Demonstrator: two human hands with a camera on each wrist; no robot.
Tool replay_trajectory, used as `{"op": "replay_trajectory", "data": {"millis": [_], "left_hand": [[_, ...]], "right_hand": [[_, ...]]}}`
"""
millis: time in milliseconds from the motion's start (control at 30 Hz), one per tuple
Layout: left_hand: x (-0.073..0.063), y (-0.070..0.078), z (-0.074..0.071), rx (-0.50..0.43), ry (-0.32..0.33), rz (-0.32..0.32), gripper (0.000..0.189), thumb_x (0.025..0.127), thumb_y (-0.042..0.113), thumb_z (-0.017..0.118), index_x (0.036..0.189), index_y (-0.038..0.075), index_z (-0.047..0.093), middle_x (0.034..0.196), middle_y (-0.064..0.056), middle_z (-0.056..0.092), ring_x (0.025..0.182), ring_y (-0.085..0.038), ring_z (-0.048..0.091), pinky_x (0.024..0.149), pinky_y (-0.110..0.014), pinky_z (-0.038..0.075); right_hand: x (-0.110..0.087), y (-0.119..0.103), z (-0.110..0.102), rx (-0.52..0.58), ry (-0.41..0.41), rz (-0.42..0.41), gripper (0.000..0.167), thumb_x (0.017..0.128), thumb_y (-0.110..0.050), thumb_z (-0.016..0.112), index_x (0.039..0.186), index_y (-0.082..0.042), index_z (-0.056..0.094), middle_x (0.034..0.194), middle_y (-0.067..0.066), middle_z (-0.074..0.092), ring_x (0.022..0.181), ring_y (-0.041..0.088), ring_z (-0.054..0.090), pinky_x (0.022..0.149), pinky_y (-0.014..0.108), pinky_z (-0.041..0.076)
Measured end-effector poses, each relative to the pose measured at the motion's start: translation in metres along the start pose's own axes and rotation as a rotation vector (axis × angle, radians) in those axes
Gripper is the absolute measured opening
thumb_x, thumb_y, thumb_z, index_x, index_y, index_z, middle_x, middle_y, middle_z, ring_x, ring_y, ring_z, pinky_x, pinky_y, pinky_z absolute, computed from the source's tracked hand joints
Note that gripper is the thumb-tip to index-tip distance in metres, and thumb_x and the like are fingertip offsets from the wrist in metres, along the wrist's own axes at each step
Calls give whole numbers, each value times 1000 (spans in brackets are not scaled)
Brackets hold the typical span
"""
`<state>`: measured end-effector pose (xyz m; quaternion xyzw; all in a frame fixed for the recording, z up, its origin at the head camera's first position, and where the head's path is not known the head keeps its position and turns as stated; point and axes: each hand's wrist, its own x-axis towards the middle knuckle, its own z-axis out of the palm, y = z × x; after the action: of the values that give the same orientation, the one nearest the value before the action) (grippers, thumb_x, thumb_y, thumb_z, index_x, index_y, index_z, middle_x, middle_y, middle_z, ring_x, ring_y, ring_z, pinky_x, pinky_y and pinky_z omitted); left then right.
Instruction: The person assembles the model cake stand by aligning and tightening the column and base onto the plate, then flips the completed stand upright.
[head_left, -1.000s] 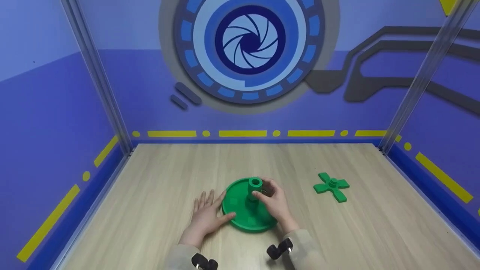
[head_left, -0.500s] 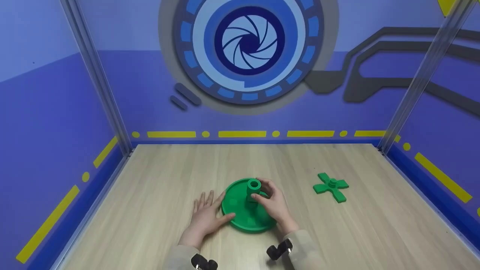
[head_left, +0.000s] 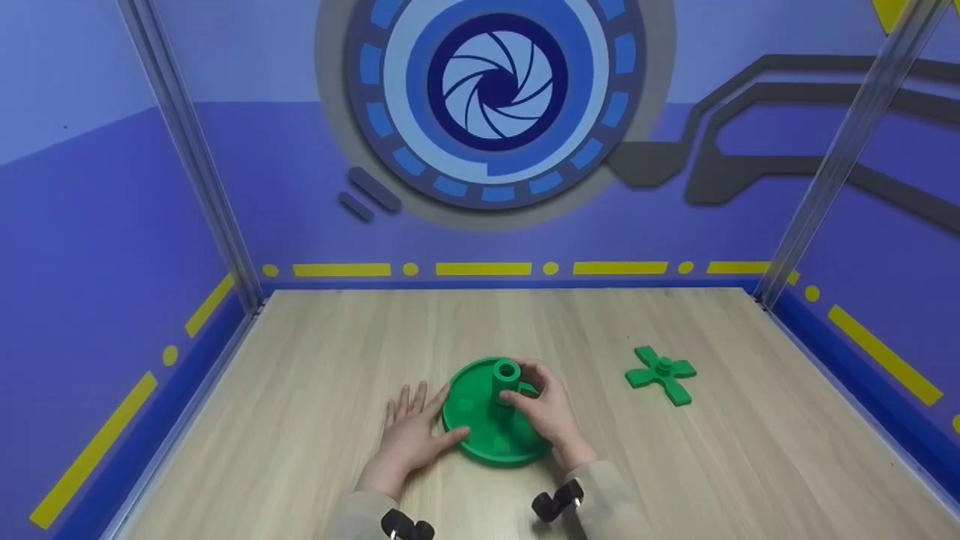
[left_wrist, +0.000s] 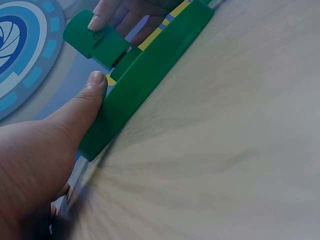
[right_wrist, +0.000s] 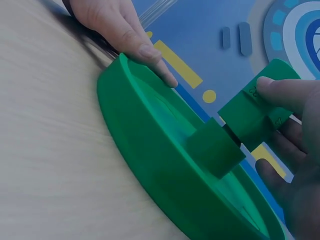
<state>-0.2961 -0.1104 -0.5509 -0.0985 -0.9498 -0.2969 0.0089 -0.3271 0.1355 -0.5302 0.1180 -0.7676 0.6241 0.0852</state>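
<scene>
A round green base (head_left: 484, 446) with a raised rim lies on the table in front of me. From its middle rises a short thick green post (right_wrist: 215, 147). Between thumb and fingers, my right hand (head_left: 553, 409) grips a hollow green tube piece (right_wrist: 260, 110) with small printed marks on its side. The tube stands upright over the post, and a narrow dark slit shows between the two in the right wrist view. My left hand (head_left: 412, 435), fingers straight and spread, rests at the base's left side, its thumb (left_wrist: 90, 97) over the rim.
A green cross-shaped piece (head_left: 663, 369) with a short stud at its centre lies on the table to the right. Blue printed panels (head_left: 360, 247) enclose the wooden table (head_left: 322, 337) at the back and sides, with metal posts in the corners.
The tube has lowered slightly and straightened a little in my right hand over the base. My left hand keeps its place at the rim. The cross-shaped piece has not moved.
</scene>
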Motion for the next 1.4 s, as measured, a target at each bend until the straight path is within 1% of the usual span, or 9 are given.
{"op": "replay_trajectory", "data": {"millis": [167,333,433,567,633,767,867,1100,1400], "left_hand": [[0,-1,1,-2,1,0,92,88,69,66,161,22,36,169,-26,22,158,-52,8,126,-70,3],[0,-1,0,-3,0,5,92,89,69,65,161,22,36,169,-26,22,158,-52,8,126,-70,3],[0,-1,-1,-5,-1,9,92,88,70,65,162,22,36,169,-27,22,158,-52,9,126,-71,3],[0,-1,-1,-1,3,14,93,88,70,66,162,22,36,168,-27,23,157,-53,10,125,-72,4],[0,0,-1,4,4,12,93,88,70,65,162,23,35,168,-27,23,157,-53,10,126,-72,3],[0,0,-1,6,5,9,93,87,71,65,162,23,36,169,-26,23,158,-52,9,126,-71,3],[1,-1,-1,3,4,4,92,88,70,66,161,24,36,169,-26,23,158,-52,9,126,-71,3],[1,0,-1,0,5,2,92,88,69,67,161,23,36,169,-26,23,158,-52,9,126,-71,4],[1,0,0,4,6,11,91,89,67,67,161,22,36,168,-27,24,157,-53,9,126,-72,3]], "right_hand": [[1,2,3,-25,24,19,50,85,-11,84,129,-6,61,128,16,69,124,34,63,106,56,53],[1,3,6,-45,49,15,52,84,-13,86,128,-6,60,126,14,69,121,32,63,104,55,54],[0,3,6,-38,39,5,54,84,-13,86,131,-7,59,127,14,67,121,32,62,102,53,54],[0,2,5,-32,-1,-14,59,86,-13,85,137,-5,57,131,16,66,125,35,60,103,54,54],[1,1,3,-25,-29,-17,61,87,-13,84,141,-4,56,135,18,64,129,37,58,108,56,51],[2,0,-1,12,-90,-35,64,91,-10,78,148,-2,51,146,21,59,140,39,52,121,59,36],[3,-1,-3,29,-125,-59,62,94,-7,74,150,0,47,151,23,55,145,40,48,125,58,30],[2,-2,-3,17,-147,-82,53,96,-1,68,147,2,50,145,25,58,141,43,51,120,60,37],[1,-1,-1,2,-96,-26,50,94,-4,73,141,-2,56,139,21,64,136,40,56,115,61,43]]}}
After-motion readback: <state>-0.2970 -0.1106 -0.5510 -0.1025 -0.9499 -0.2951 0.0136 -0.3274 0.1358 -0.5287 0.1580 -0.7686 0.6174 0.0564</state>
